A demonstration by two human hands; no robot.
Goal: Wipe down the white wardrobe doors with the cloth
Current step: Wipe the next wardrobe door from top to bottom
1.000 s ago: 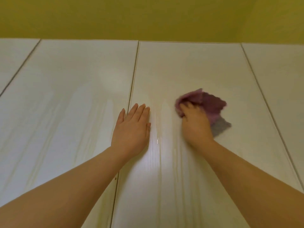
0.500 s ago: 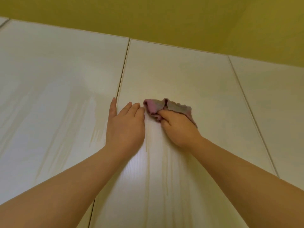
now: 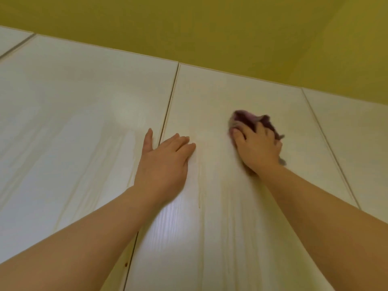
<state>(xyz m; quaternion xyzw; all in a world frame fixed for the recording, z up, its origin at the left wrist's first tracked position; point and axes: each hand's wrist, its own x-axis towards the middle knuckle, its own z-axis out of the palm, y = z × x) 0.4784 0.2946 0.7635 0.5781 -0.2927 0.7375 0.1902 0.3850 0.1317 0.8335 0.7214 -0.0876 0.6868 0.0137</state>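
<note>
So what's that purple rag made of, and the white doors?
The cloth looks like soft fabric: it crumples in folds where the right hand grips it. The wardrobe door looks like white laminate or painted wood, slightly glossy: faint grain lines, a light glare.

No legible text, labels or numbers on the wardrobe doors (image 3: 73, 133)
</note>
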